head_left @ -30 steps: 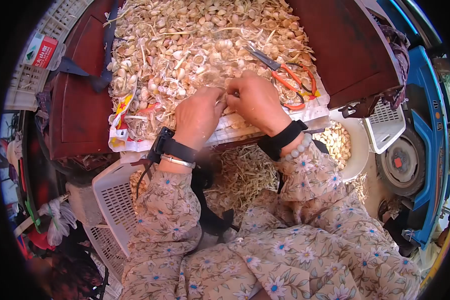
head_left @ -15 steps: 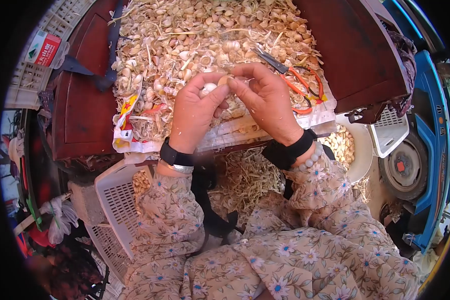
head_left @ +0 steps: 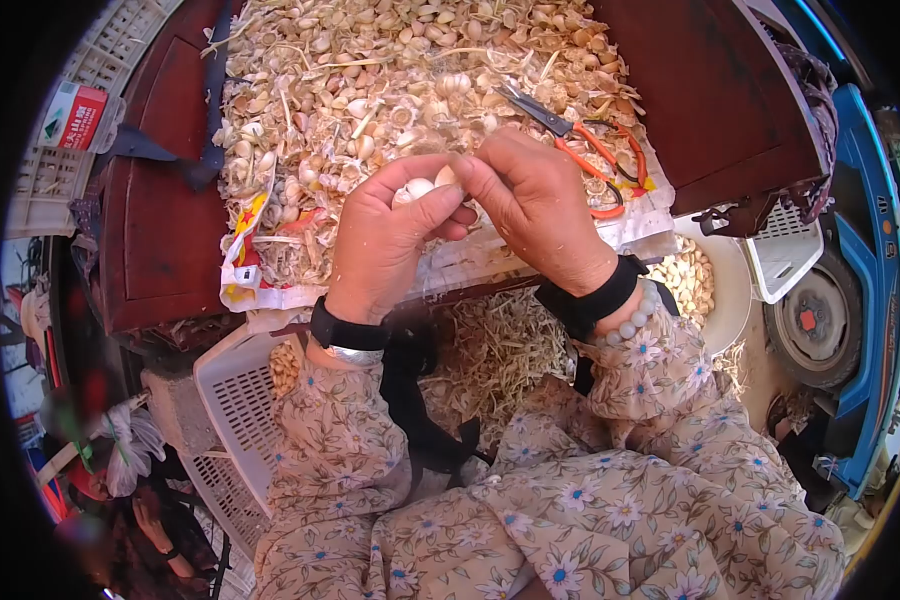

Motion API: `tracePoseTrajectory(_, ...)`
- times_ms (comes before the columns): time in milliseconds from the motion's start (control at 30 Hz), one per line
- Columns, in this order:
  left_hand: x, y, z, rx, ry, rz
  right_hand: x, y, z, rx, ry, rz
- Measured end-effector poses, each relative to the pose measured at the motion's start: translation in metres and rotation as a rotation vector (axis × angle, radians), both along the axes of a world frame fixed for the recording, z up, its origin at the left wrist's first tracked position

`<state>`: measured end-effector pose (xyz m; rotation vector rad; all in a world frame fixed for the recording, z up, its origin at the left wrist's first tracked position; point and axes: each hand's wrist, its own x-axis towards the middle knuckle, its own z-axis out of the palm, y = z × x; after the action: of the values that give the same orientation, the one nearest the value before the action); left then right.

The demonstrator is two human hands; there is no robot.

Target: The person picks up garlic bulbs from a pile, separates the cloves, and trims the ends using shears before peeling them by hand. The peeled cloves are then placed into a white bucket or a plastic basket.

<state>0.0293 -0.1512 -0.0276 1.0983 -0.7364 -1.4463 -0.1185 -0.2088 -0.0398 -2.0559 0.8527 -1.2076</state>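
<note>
My left hand [head_left: 385, 220] is closed around a few pale garlic cloves [head_left: 419, 188], which show between its thumb and curled fingers. My right hand [head_left: 545, 205] meets it, thumb and forefinger pinched at the tip of another garlic clove [head_left: 446, 177]. Both hands are just above the near edge of a heap of loose garlic cloves and papery skins [head_left: 370, 75]. Beyond the right hand, scissors [head_left: 570, 135] with orange and black handles lie with handles spread on the heap. The undersides of the fingers are hidden.
Dark red wooden surfaces [head_left: 710, 100] flank the heap. Below right stands a white tub [head_left: 732, 290] holding cloves; below left, a white plastic basket [head_left: 235, 385] with more. Dry stalks [head_left: 505, 345] lie underneath. A blue vehicle [head_left: 870, 300] is at right, another person's hand [head_left: 150, 515] at lower left.
My right hand has turned slightly, its fingers now bunched tighter at the clove. The left hand has shifted a little left and down. A person's hand has come into sight at lower left.
</note>
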Motion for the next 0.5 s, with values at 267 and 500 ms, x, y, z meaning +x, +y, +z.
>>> tracePoseTrajectory(267,-0.008,0.005,-0.004,-0.053,0.192,-0.054,0.001,0.004,0.000,0.508,-0.303,0.052)
tracePoseTrajectory(500,-0.004,0.007,-0.006,-0.126,0.289,-0.015,-0.004,0.000,-0.005,0.585,-0.402,0.021)
